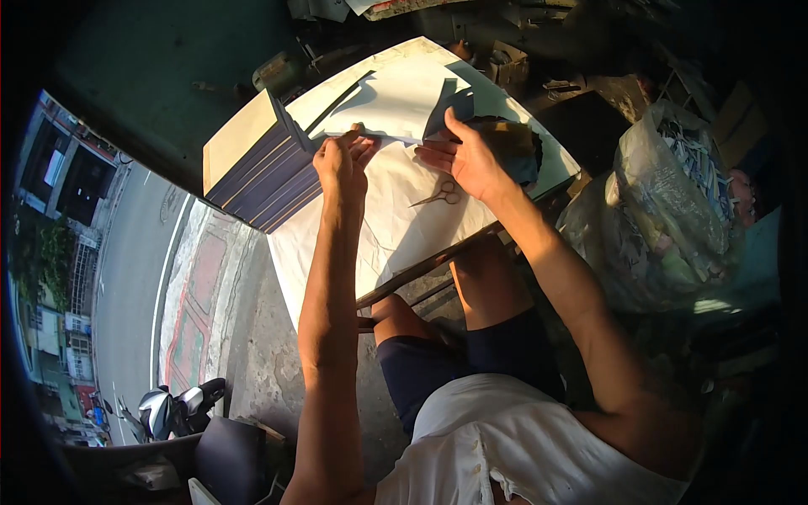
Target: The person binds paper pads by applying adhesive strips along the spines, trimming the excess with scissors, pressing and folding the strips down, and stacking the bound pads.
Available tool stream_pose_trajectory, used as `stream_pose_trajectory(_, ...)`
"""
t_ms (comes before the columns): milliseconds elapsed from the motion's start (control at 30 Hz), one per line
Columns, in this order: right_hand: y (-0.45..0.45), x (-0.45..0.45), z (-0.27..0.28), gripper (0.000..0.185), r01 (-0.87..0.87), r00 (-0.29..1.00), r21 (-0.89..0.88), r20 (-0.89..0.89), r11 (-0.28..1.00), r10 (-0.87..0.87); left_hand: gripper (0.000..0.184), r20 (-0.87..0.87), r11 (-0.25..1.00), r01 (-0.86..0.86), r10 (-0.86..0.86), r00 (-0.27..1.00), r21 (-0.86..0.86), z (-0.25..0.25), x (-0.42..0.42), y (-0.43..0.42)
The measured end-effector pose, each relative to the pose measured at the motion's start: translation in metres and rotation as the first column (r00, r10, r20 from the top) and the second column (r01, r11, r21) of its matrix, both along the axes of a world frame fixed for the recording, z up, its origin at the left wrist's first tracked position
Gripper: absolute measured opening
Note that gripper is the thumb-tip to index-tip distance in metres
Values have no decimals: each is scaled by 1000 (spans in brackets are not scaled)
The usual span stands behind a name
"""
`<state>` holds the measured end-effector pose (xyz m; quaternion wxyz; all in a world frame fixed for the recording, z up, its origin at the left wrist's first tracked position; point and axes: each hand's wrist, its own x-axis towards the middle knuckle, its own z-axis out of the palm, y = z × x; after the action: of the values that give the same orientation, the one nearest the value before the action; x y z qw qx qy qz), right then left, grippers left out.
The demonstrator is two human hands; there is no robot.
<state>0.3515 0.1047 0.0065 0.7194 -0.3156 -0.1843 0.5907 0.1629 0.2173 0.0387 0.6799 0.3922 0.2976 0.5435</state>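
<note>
Over a paper-covered table [337,236], my left hand [343,160] pinches the left end of a thin dark strip [391,137] between thumb and fingers. My right hand [459,151] is at the strip's right end, thumb raised, fingers bent beneath; a dark folded piece [442,109] stands beside its thumb. Whether the strip and this piece are joined is unclear. Left of my left hand rises a stack of dark-sided, cream-topped pieces [261,168]. Scissors [438,196] lie on the paper below my right hand.
Dark cloth or material [513,151] lies at the table's right side. Further right stands a clear plastic bag [673,185] of paper strips. A small cardboard box [508,63] sits behind the table. A motorcycle [172,410] and a road [130,252] are at the left.
</note>
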Motion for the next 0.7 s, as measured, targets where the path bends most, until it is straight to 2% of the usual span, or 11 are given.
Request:
stream_pose_trajectory(100, -34, -5, 12, 56, -98, 991, 122, -75, 988, 108, 9, -125, 994, 72, -82, 989, -85, 16, -56, -47)
stream_pose_trajectory(267, -88, -64, -13, 60, -105, 869, -135, 469, 985, 157, 52, -666, 986, 163, -142, 732, -30, -7, -150, -63)
stream_pose_trajectory(300, -96, -76, -19, 60, -192, 782, -177, 567, 965, 259, 44, -822, 982, 86, 92, 561, 169, -21, -155, -72)
stream_pose_trajectory(333, -107, -97, -22, 60, -112, 788, -154, 588, 982, 182, 43, -758, 731, 209, 605, 243, 650, -22, -159, -80)
stream_pose_trajectory(367, -115, -113, -22, 60, -31, 785, -130, 610, 991, 104, 42, -322, 280, 481, 947, 5, 831, -21, -160, -89)
stream_pose_trajectory(400, -118, -113, -19, 66, -83, 635, -252, 732, 964, 246, 35, -613, 547, 335, 779, 130, 767, -23, -153, -101)
stream_pose_trajectory(433, -132, -129, -32, 73, 6, 744, -93, 665, 996, 58, 36, -824, 803, 231, 474, 311, 549, -13, -139, -120)
stream_pose_trajectory(500, -135, -128, -29, 75, -157, 676, -92, 716, 983, 175, 50, -875, 914, 271, 153, 459, 301, 14, -119, -149)
stream_pose_trajectory(567, -143, -136, -5, 78, -308, 778, -9, 572, 951, 258, 64, -934, 813, 461, 328, 142, 356, 25, -102, -155)
stream_pose_trajectory(600, -146, -140, 5, 80, -375, 868, 94, 386, 922, 313, 64, -903, 754, 518, 421, 90, 403, 23, -96, -156)
stream_pose_trajectory(700, -149, -141, -6, 84, -400, 886, 107, 301, 910, 353, 57, -895, 686, 610, 438, 90, 397, 16, -96, -141)
